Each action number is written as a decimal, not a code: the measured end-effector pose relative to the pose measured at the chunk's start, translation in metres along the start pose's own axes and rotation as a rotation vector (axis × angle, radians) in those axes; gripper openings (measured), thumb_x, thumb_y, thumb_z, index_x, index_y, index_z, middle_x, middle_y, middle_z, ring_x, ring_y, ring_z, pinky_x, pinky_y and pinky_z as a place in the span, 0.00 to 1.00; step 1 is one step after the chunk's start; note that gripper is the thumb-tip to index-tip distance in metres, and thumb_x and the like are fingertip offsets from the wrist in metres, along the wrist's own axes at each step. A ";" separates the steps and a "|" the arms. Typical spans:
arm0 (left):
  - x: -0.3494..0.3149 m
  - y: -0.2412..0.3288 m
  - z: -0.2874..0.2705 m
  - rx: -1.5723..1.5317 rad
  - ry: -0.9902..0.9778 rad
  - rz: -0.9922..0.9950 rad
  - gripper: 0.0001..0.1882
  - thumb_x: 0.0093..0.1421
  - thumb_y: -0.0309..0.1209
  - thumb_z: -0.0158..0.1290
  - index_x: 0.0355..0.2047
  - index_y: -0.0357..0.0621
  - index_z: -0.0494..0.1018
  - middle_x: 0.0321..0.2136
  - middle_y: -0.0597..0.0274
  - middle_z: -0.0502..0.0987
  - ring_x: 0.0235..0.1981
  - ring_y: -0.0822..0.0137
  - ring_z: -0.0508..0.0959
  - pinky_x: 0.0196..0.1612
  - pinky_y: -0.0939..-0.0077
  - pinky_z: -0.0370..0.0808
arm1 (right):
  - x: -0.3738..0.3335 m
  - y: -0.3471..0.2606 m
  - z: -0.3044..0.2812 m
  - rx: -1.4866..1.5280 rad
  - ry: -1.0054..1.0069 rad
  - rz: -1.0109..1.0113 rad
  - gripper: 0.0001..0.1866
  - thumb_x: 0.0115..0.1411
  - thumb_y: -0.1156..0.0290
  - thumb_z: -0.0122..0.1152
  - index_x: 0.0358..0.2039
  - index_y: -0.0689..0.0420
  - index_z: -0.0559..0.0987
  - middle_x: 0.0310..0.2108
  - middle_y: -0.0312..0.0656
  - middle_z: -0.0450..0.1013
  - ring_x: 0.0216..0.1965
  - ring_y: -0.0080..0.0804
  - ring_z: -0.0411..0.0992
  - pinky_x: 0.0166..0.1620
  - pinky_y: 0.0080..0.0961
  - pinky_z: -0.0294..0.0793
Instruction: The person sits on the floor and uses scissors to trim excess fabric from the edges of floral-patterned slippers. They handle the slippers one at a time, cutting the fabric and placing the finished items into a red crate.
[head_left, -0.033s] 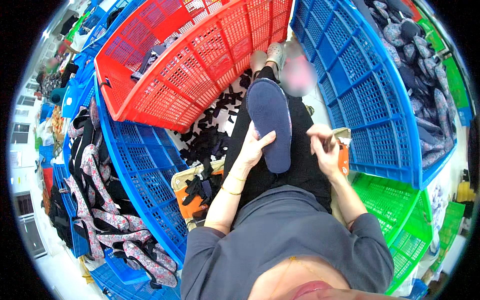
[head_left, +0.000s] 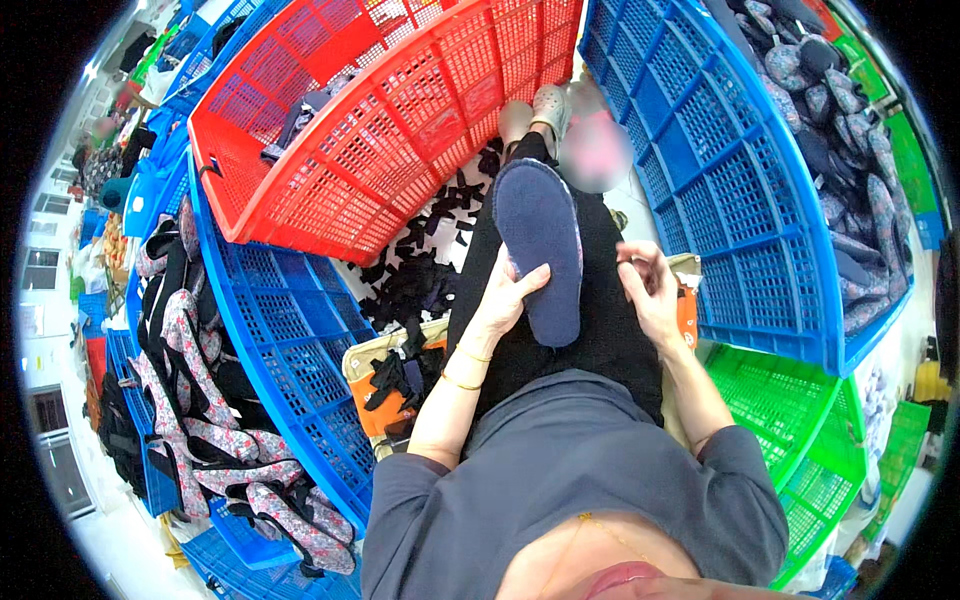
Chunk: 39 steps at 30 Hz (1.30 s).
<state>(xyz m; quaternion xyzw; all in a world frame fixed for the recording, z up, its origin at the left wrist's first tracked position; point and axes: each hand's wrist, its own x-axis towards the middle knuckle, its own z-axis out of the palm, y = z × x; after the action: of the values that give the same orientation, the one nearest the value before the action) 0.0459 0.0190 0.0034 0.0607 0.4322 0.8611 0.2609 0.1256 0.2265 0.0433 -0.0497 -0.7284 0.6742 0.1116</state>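
A navy slipper with its flat, fuzzy sole turned up lies over my lap, toe end pointing away from me. A bit of flowered fabric shows along its right edge. My left hand grips it by the left side, thumb across the sole and the other fingers underneath. Just to the right, apart from the slipper, my right hand is raised with its fingers curled inward. Whatever may lie within those fingers is too hidden to make out.
A red crate stands ahead, with blue crates left and right. Flowered slippers fill the left side; more slippers fill the right crate. Black scraps litter the floor. Green crates sit at right.
My right hand has turned slightly and its fingers have shifted up and curled differently. My left hand and the slipper stay where they were.
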 end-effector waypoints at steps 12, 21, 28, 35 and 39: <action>-0.021 -0.020 0.000 -0.178 -0.097 -0.093 0.34 0.57 0.29 0.60 0.61 0.45 0.58 0.50 0.62 0.73 0.51 0.66 0.74 0.57 0.67 0.69 | 0.009 -0.007 0.043 0.060 -0.019 -0.012 0.15 0.63 0.69 0.59 0.46 0.63 0.70 0.38 0.39 0.73 0.37 0.19 0.71 0.43 0.19 0.72; -0.025 -0.016 0.004 -0.261 -0.096 -0.140 0.32 0.58 0.30 0.59 0.60 0.46 0.59 0.47 0.64 0.74 0.47 0.67 0.75 0.52 0.68 0.73 | 0.015 -0.019 0.044 -0.104 0.011 -0.070 0.12 0.59 0.69 0.63 0.40 0.61 0.74 0.28 0.32 0.71 0.27 0.14 0.66 0.32 0.14 0.67; -0.029 -0.016 0.006 -0.329 -0.149 -0.175 0.32 0.58 0.31 0.60 0.60 0.46 0.58 0.46 0.63 0.74 0.43 0.66 0.77 0.48 0.70 0.76 | 0.022 -0.020 0.035 -0.116 0.034 -0.081 0.14 0.58 0.69 0.65 0.42 0.60 0.74 0.30 0.30 0.70 0.29 0.14 0.65 0.34 0.13 0.67; -0.030 -0.017 0.005 -0.363 -0.170 -0.193 0.31 0.55 0.34 0.62 0.56 0.45 0.60 0.41 0.63 0.74 0.40 0.66 0.78 0.46 0.71 0.77 | 0.029 -0.021 0.025 -0.278 -0.030 -0.197 0.13 0.57 0.72 0.66 0.41 0.60 0.75 0.29 0.30 0.68 0.28 0.15 0.64 0.31 0.13 0.66; -0.027 -0.016 0.004 -0.361 -0.153 -0.193 0.31 0.54 0.35 0.63 0.55 0.44 0.61 0.39 0.63 0.74 0.38 0.67 0.77 0.43 0.72 0.77 | 0.027 -0.029 0.020 -0.237 -0.084 -0.246 0.13 0.56 0.73 0.67 0.41 0.60 0.75 0.29 0.31 0.68 0.27 0.15 0.63 0.31 0.13 0.65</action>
<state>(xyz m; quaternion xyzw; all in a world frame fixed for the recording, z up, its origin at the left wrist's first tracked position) 0.0772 0.0165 -0.0032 0.0366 0.2540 0.8884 0.3806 0.0974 0.2110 0.0736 0.0551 -0.8073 0.5665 0.1562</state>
